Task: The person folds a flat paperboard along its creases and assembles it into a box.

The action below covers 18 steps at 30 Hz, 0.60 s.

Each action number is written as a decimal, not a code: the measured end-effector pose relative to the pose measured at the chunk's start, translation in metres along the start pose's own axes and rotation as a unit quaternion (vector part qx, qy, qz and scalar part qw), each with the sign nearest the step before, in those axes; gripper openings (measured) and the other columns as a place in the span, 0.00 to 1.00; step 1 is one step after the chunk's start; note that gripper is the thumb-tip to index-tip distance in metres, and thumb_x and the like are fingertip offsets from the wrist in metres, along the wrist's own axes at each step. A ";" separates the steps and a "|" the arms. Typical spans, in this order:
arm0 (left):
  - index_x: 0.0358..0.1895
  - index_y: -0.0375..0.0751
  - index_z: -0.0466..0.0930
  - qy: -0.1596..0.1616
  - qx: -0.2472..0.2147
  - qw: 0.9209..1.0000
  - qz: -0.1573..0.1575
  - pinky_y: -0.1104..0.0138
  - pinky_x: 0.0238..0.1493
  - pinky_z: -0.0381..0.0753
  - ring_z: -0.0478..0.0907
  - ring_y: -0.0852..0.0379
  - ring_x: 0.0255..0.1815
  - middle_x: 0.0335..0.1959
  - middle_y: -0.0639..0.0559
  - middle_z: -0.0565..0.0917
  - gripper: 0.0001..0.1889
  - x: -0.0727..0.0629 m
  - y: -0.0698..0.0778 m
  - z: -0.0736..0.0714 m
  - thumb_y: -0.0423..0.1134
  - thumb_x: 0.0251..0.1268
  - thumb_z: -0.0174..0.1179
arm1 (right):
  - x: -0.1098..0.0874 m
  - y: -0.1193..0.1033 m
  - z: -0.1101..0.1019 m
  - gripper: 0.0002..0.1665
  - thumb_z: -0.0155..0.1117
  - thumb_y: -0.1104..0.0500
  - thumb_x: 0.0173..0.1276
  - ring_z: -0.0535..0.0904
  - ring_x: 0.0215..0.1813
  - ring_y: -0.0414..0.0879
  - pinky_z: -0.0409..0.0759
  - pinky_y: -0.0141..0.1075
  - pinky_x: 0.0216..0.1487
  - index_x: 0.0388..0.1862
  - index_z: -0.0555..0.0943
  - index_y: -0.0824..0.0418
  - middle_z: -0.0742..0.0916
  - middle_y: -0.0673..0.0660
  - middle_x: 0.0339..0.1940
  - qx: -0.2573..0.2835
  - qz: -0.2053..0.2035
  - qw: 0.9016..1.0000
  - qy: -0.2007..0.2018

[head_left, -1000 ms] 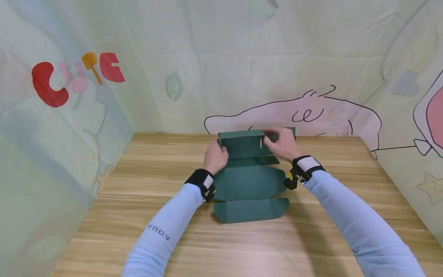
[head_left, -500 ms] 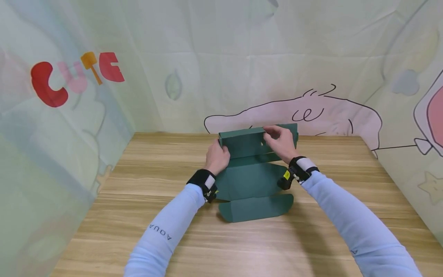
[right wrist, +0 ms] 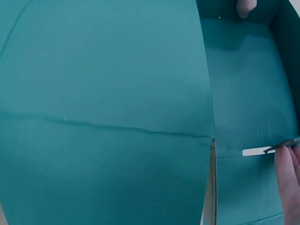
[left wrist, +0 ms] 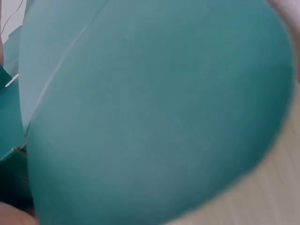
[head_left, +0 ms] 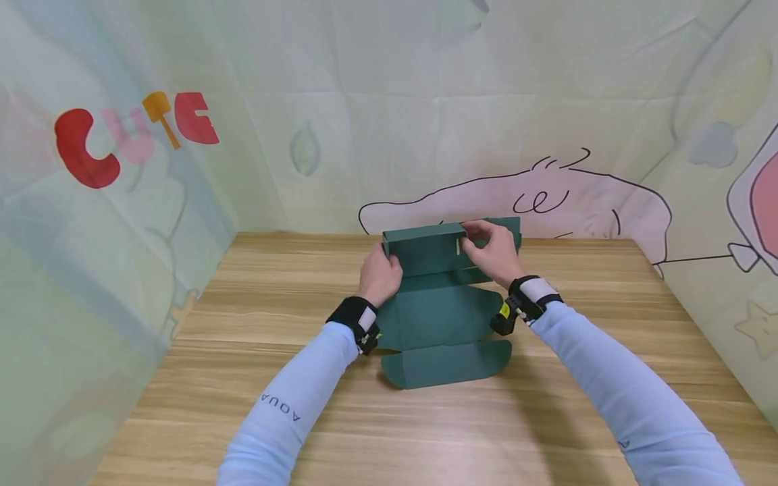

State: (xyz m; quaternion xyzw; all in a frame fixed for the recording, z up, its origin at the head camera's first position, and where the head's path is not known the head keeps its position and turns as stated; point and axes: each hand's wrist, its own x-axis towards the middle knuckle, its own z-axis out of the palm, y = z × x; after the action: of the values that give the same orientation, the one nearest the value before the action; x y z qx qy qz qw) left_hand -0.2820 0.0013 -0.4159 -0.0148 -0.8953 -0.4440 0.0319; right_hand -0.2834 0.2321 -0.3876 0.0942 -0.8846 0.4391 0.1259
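A green cardboard box [head_left: 446, 317], partly folded, lies mostly flat with its far part raised. My left hand [head_left: 379, 275] grips the left end of that raised part. At its right, my right hand [head_left: 495, 253] pinches a flap edge beside a narrow slot [right wrist: 254, 151]. In the right wrist view the flap edge stands at the slot, against my fingers [right wrist: 287, 180]; whether it goes into the slot I cannot tell. A rounded side flap [left wrist: 159, 112] fills most of the left wrist view and hides most of my left hand there.
The box rests on a wood-grain table [head_left: 292, 432]. Behind it and at both sides hangs a printed cloth backdrop [head_left: 377, 135], close to the table's far edge. Rounded front flaps [head_left: 446, 364] lie spread toward me.
The box has turned slightly, its right side shifting up and away. My right hand has dipped a little to the left. The slot, mostly covered half a second ago, shows again.
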 end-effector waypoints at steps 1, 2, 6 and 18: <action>0.65 0.31 0.68 -0.001 -0.002 1.000 0.001 0.46 0.57 0.82 0.81 0.37 0.59 0.60 0.31 0.80 0.19 0.000 0.000 0.000 0.39 0.79 0.43 | 0.000 0.001 0.000 0.22 0.58 0.61 0.72 0.81 0.59 0.61 0.78 0.54 0.62 0.63 0.79 0.67 0.86 0.68 0.56 0.003 0.001 1.000 -0.004; 0.64 0.31 0.68 -0.001 -0.003 1.000 0.001 0.46 0.57 0.82 0.81 0.37 0.59 0.60 0.31 0.81 0.19 0.000 -0.001 0.000 0.39 0.79 0.43 | -0.001 0.001 0.000 0.22 0.58 0.61 0.73 0.81 0.59 0.61 0.77 0.55 0.63 0.63 0.78 0.67 0.85 0.68 0.57 0.006 0.003 1.000 -0.006; 0.65 0.31 0.68 -0.004 -0.002 1.000 0.006 0.46 0.58 0.82 0.81 0.36 0.60 0.60 0.31 0.80 0.19 -0.001 0.000 0.001 0.38 0.79 0.43 | -0.001 0.004 0.000 0.22 0.58 0.62 0.73 0.81 0.60 0.62 0.76 0.56 0.65 0.62 0.78 0.68 0.85 0.69 0.56 0.011 0.004 1.000 -0.007; 0.66 0.31 0.67 0.008 -0.017 1.000 0.004 0.45 0.61 0.80 0.80 0.36 0.62 0.62 0.31 0.79 0.20 0.000 -0.003 -0.006 0.38 0.78 0.44 | -0.002 0.010 -0.015 0.22 0.59 0.60 0.75 0.81 0.55 0.41 0.79 0.33 0.59 0.65 0.77 0.67 0.84 0.69 0.59 0.063 -0.024 0.998 -0.014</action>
State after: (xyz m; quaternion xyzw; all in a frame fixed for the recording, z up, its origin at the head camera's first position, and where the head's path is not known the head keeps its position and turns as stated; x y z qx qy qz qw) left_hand -0.2822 -0.0048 -0.4146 -0.0152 -0.8875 -0.4588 0.0410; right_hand -0.2821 0.2506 -0.3872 0.1296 -0.8542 0.4897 0.1175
